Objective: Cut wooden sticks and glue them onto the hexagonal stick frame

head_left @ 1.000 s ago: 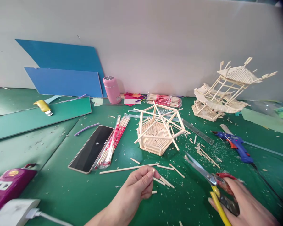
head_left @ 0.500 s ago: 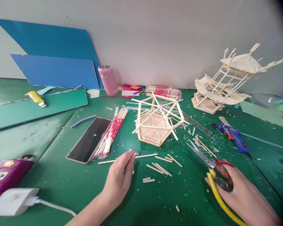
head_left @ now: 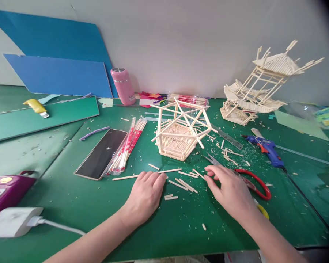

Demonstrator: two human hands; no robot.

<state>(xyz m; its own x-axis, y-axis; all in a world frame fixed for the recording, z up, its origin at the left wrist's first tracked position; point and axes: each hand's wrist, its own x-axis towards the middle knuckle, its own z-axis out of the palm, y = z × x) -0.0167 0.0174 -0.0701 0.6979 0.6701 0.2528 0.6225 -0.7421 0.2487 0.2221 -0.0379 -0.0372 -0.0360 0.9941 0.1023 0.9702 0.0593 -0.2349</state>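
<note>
Both hands resting low on the green mat point(head_left: 71, 204) right now, palms down. Left hand point(head_left: 144, 195) lying loosely open, fingertips touching the long stick point(head_left: 146, 174) running left to right in front of it, gripping nothing. Right hand point(head_left: 230, 191) also loosely open and holding nothing, fingers hovering at the short cut sticks point(head_left: 185, 184) scattered between the two hands; hard to tell whether actually touching one yet.

Scissors point(head_left: 246, 177) lying on the mat just right of that hand, red handle loop showing, blades pointing far-left toward the six-sided stick frame point(head_left: 178, 133). Finished stick tower point(head_left: 263, 86) leaning far right by the wall, blue glue gun point(head_left: 265, 148) lying near it. Phone point(head_left: 101, 153) and packs of wrapped chopsticks point(head_left: 127, 146) sitting to the left.

Risks, guessing here: brushing the loose pieces with a sleeve and sending them rolling, nudging the frame since it's sitting just beyond the fingers, or catching a wrist on those open blades while reaching sideways.
</note>
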